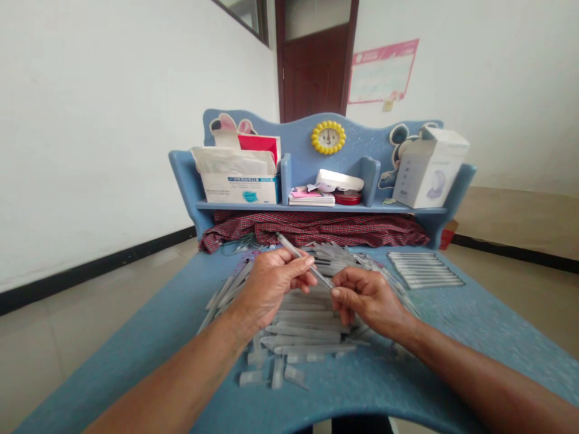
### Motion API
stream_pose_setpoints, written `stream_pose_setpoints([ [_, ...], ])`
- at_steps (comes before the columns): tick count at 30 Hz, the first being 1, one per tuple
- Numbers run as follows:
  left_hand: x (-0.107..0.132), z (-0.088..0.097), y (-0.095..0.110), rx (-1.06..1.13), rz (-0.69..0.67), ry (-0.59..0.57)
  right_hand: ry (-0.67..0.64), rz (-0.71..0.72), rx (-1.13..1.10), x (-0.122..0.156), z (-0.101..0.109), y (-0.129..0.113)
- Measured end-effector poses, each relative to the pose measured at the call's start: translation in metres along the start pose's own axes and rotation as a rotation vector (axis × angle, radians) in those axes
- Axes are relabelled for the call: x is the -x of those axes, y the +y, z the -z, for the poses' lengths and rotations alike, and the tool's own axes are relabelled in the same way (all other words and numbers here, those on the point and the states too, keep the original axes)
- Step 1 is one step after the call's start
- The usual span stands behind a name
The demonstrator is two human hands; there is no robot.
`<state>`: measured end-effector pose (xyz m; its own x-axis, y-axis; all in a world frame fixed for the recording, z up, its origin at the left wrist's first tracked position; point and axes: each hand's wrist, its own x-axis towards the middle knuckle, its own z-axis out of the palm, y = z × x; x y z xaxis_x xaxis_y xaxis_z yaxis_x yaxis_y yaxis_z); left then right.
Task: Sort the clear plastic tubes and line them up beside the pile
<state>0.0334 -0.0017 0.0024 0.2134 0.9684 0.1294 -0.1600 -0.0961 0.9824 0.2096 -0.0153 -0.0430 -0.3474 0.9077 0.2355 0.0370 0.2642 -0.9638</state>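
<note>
A slim translucent pen (294,248) slants down to the right between my two hands, above the middle of the desk. My left hand (275,280) pinches its upper part between thumb and fingers. At the lower end, the fingertips of my right hand (364,298) close round the tip and partly hide it. Beneath both hands lies a spread of frosted pen barrels (307,330), partly covered by my fingers. Short translucent pen caps (277,372) are scattered at the near side of this pile.
To the right, several pens with dark cores (425,269) lie in a neat row. A checked cloth (316,229) is bunched under the shelf at the back. On the shelf stand a mask box (239,187), a red round tin (347,198) and a white box (429,169).
</note>
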Motion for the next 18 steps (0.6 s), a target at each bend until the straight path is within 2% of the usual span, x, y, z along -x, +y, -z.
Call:
stream_pose_setpoints([
  [10, 0.003, -0.008, -0.008, 0.101, -0.035, 0.056, 0.082, 0.044, -0.006, 0.008, -0.004, -0.007],
  [18, 0.006, -0.014, -0.014, 0.150, -0.042, 0.106, 0.097, 0.034, 0.023, 0.009, -0.005, -0.012],
])
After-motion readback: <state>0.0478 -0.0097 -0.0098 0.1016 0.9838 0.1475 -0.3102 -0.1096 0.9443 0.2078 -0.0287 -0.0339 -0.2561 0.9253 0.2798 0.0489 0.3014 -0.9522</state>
